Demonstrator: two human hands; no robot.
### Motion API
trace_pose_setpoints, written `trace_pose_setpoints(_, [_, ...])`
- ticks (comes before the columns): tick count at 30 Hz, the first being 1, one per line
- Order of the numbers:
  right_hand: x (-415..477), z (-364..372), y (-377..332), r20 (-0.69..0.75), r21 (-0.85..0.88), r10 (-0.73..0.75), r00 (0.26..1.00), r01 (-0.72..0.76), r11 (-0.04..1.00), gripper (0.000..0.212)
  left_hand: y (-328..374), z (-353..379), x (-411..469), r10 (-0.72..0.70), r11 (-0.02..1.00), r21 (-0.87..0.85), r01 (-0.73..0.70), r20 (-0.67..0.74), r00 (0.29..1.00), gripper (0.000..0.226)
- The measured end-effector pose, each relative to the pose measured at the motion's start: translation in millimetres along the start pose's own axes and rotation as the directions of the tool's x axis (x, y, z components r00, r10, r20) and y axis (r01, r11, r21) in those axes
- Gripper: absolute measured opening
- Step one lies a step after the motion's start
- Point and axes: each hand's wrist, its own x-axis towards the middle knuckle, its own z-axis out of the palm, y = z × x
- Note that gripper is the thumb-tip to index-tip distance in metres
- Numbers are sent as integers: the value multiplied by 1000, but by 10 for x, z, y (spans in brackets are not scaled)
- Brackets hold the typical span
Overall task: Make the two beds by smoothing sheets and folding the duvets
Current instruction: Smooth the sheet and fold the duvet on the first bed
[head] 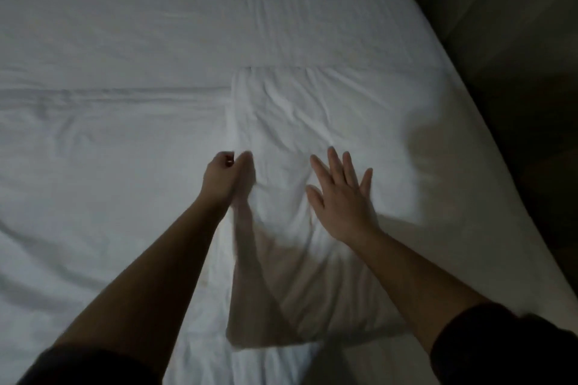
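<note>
Fingers [336, 162] of the right hand [341, 197] are straight and spread wide, lying flat on the white pillow [312, 122]. The pillow lies on the wrinkled sheet [125, 40], toward its right side. Fingers of the left hand [223, 176] are curled at the pillow's left edge; blur prevents determining whether they pinch the cloth.

Dim frame overall, whites are reading grey-blue. Light is coming from the left: left arm [150, 275] is throwing a soft shadow to its right across the pillow [312, 122], and right hand [341, 197] is casting a blob toward the bed edge [441, 78]. The brightest patch is sitting on the pillow; sheet [125, 25] is falling off to flat grey. Everything right of the bed edge is going near black. Left hand [219, 178] is smearing with motion blur. Bed edge is bowing from wide-angle distortion.
</note>
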Motion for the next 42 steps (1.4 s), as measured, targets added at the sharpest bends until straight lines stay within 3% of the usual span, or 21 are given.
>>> trace_pose_setpoints(4, [539, 89, 51, 0, -39, 1, 1000, -1, 999, 66, 68, 94, 579, 54, 970, 243, -5, -196, 979, 37])
trace_pose_setpoints(7, [537, 205, 51, 33, -48, -14, 999, 16, 999, 64, -156, 182, 396, 61, 914, 401, 64, -291, 955, 35])
trace_pose_setpoints(9, [520, 243, 66, 33, -68, -5, 999, 8, 998, 64, -387, 171, 192, 154, 861, 508, 35, -326, 933, 33])
trace_pose_setpoints(11, [540, 254, 26, 33, -89, 19, 999, -16, 996, 68, -666, 18, 61, 266, 720, 693, -14, -259, 929, 36])
trace_pose_setpoints(14, [473, 229, -269, 16, -37, 21, 1000, -21, 999, 72, -1118, -423, -59, 250, 509, 854, -106, -29, 968, 57])
trace_pose_setpoints(18, [204, 253, -966, -2, 6, -47, 999, 47, 999, 71, -1549, -1091, -163, 315, 378, 871, -313, 197, 928, 65])
trace_pose_setpoints(23, [-82, 663, -2030, -13, -144, -160, 987, 156, 977, 64, -1939, -2029, 3, 312, 301, 882, -364, 269, 911, 65])
trace_pose_setpoints(26, [-360, 1116, -2889, 58, -45, -149, 987, 152, 987, 62, -2292, -2745, 2, 283, 299, 920, -256, 170, 944, 66])
trace_pose_setpoints(30, [-624, 1269, -3656, 137, -20, -390, 911, 396, 918, 58, -2709, -3580, -254, 140, 366, 930, 18, -75, 987, 76])
trace_pose_setpoints(33, [-665, 1203, -3755, 103, -19, -255, 961, 259, 966, 58, -2777, -3824, -413, 89, 357, 932, 68, -106, 990, 81])
trace_pose_setpoints(37, [-645, 1278, -3901, 101, -110, -11, 995, 22, 994, 64, -2812, -3989, -347, 158, 314, 949, -40, -11, 987, 80])
trace_pose_setpoints(42, [-645, 1484, -4489, 59, -120, 20, 998, -12, 993, 74, -2995, -4434, -174, 278, 247, 947, -204, 133, 951, 69])
